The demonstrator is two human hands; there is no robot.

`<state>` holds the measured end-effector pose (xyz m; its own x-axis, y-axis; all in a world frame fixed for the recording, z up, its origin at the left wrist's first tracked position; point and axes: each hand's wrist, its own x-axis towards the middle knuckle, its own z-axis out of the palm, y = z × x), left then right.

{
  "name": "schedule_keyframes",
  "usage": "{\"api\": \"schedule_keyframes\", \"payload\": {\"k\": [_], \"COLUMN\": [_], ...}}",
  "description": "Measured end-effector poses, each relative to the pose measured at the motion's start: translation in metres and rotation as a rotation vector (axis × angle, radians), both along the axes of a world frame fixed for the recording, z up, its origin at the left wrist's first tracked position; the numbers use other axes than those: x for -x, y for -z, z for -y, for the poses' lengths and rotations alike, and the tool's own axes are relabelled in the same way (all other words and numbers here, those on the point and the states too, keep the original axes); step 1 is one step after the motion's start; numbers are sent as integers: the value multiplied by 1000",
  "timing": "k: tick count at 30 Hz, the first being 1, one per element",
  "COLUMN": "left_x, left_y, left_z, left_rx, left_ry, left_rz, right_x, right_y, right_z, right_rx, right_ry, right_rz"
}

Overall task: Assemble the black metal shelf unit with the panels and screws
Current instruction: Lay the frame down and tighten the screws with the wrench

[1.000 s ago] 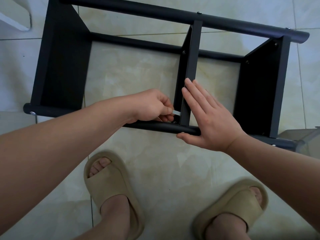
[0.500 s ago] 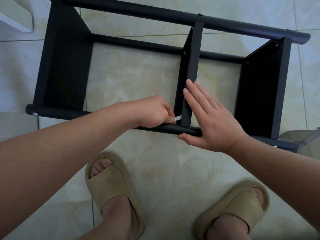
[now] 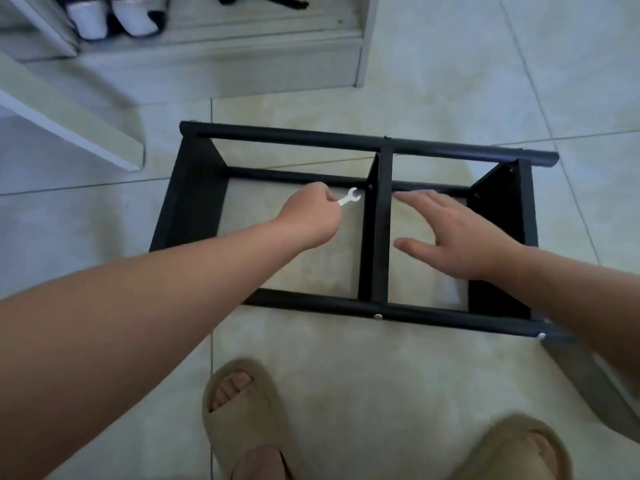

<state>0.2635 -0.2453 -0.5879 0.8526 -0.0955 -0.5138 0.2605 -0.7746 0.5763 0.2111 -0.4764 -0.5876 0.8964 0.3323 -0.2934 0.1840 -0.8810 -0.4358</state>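
Observation:
The black metal shelf unit [image 3: 311, 136] lies on its side on the tiled floor, with three upright panels between four round tubes. My left hand [image 3: 310, 216] pinches a small white wrench [image 3: 349, 197] and holds it up near a screw [image 3: 370, 186] high on the middle panel [image 3: 379, 237]. My right hand [image 3: 453, 233] hovers with spread, relaxed fingers to the right of that panel, holding nothing. A silver screw head [image 3: 378, 317] shows on the near tube below the middle panel.
Both my feet in beige slippers [image 3: 242, 410] stand just before the near tube. A white board [image 3: 69, 112] leans at the left. A low white cabinet base [image 3: 221, 53] with shoes [image 3: 114, 15] on it stands behind the unit.
My head has pulled back, showing the whole unit. My left hand lifted the wrench from the near tube joint up toward the far screw. My right hand left the middle panel and now hovers.

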Motion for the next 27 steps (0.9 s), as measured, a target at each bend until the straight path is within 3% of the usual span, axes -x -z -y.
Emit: {"api": "schedule_keyframes", "payload": {"k": [4,6,11,16,21,27], "left_x": [-61,-96,-147,-140,-116,-49], "left_y": [-5,-4,25,25,-31,-95], "left_z": [26,38,53,43,26,1], "left_rx": [-133,-143,-265,-364,-374,-363], "left_ry": [211,266,295,415,365,350], "left_rz": [378,451,249,248,385,388], "right_x": [-72,-105,-145,-134,-99,-19], "right_y": [-1,5,39,36,-25,-102], "right_z": [15,15,11,7,-9,-30], "right_rx": [63,139,387,408,384,318], "right_ry": [189,172,92,131,127,96], "right_rz": [22,22,-86,77,239,199]}}
